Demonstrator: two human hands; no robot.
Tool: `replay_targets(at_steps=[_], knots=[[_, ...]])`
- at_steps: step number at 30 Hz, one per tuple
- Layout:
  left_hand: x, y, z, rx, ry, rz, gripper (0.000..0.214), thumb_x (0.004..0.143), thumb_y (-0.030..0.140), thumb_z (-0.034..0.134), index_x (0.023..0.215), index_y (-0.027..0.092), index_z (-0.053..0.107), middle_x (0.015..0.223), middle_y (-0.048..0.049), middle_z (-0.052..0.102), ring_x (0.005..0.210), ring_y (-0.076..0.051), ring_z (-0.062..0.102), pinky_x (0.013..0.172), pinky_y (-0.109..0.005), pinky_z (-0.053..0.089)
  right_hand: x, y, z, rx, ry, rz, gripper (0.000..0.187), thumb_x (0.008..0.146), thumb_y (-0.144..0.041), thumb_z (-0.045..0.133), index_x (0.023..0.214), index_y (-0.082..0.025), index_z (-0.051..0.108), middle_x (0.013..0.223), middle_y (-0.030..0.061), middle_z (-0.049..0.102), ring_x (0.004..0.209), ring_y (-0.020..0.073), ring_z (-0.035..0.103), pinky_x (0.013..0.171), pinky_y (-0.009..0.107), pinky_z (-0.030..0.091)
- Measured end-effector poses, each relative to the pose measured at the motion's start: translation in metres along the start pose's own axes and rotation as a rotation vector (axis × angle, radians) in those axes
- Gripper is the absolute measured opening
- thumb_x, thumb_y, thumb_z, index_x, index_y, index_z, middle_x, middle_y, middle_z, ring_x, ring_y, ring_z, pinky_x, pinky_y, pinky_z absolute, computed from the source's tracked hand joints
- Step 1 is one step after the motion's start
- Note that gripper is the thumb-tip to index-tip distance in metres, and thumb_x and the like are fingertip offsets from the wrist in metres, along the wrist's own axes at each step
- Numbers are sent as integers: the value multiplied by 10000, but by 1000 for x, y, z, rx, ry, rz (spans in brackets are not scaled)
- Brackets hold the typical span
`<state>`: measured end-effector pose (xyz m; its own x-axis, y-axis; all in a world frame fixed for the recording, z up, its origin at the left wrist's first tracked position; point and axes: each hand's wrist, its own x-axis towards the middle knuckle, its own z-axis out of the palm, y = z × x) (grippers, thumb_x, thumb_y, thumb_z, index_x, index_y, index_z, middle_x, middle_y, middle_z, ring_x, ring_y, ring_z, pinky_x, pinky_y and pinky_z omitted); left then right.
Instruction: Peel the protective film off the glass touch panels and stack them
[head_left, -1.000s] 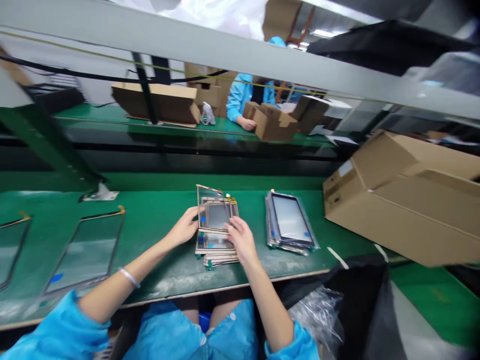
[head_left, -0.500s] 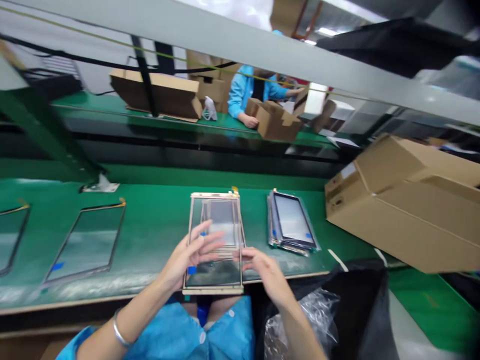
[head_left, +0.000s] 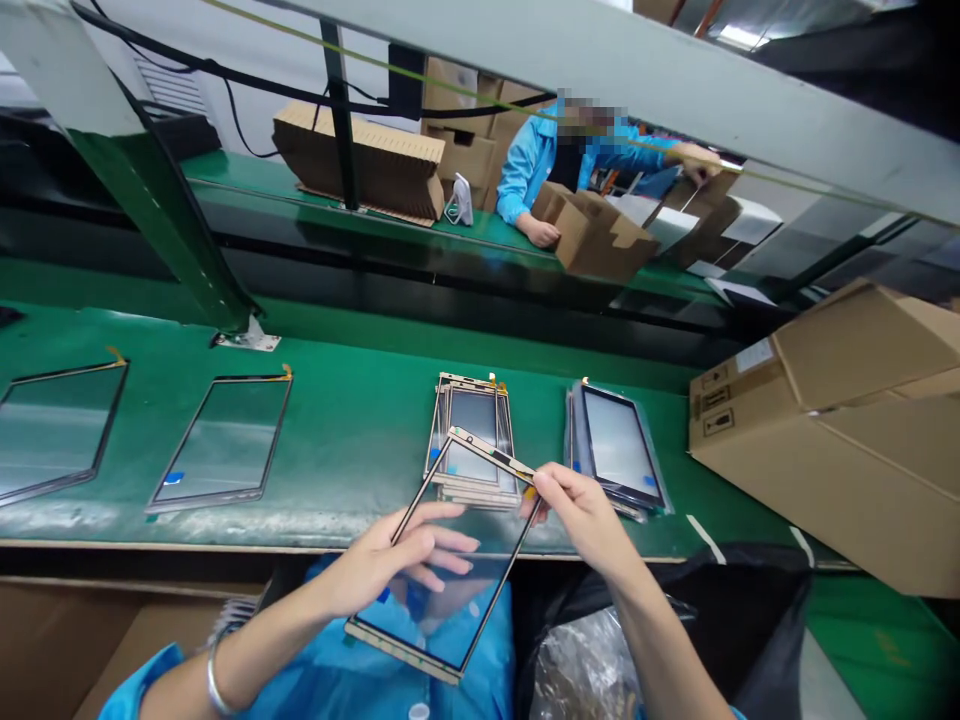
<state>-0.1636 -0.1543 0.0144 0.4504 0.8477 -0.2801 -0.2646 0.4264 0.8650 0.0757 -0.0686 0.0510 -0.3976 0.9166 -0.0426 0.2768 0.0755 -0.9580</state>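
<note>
A clear touch panel [head_left: 465,560] with a thin dark border and pale strips at its ends is tilted above the bench's front edge. My right hand [head_left: 581,510] pinches it at the upper right corner, near an orange flex tab. My left hand [head_left: 397,560] lies at its left edge with the fingers stretched out and spread across the glass; whether they press on it I cannot tell. Just behind, a stack of similar framed panels [head_left: 474,405] rests on the green bench. To its right lies a stack of dark-bordered screens [head_left: 619,445] with plastic film around them.
Two separate panels [head_left: 229,435] [head_left: 64,430] lie on the left of the green bench [head_left: 337,430]. A large cardboard box [head_left: 817,470] stands at the right. Clear plastic film [head_left: 585,665] sits in a black bag below. Beyond the rail, a co-worker [head_left: 529,165] handles cartons.
The panel between my hands has come off the stack toward me and turned at an angle. My right hand has moved up to its corner. The view has shifted left.
</note>
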Motion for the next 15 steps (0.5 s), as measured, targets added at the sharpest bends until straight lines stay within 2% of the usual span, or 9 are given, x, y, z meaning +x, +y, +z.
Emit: replay_targets(at_steps=[2,6,10,15], knots=[[-3,6,-3,53,-8,-7,427,895,430,511,1278,241,506,1198,-126,660,1034,-255,656,774,-351,534,-6,7,4,-99,61,-88,393,898,-493,472,662,-197,577,580,10,637,526,143,588,538,241,471],[-15,27,-11,268,-28,-76,394,909,399,485,1265,235,530,1166,-107,678,1010,-238,661,795,-343,532,-7,11,6,-355,-48,-224,332,946,-366,413,762,-200,633,695,26,653,654,157,617,631,252,470],[-25,50,-13,499,-75,-176,365,922,365,451,1245,235,561,1112,-76,701,943,-216,678,818,-323,528,-1,-16,14,-495,-90,-387,202,951,-307,436,954,-213,615,866,47,656,798,171,610,724,279,468],[-30,61,-9,747,-186,-123,371,936,326,428,1266,221,560,1115,-50,700,989,-212,654,897,-324,489,5,-49,21,-563,-243,-521,166,959,-203,416,876,-193,559,820,30,609,753,146,571,676,268,463]])
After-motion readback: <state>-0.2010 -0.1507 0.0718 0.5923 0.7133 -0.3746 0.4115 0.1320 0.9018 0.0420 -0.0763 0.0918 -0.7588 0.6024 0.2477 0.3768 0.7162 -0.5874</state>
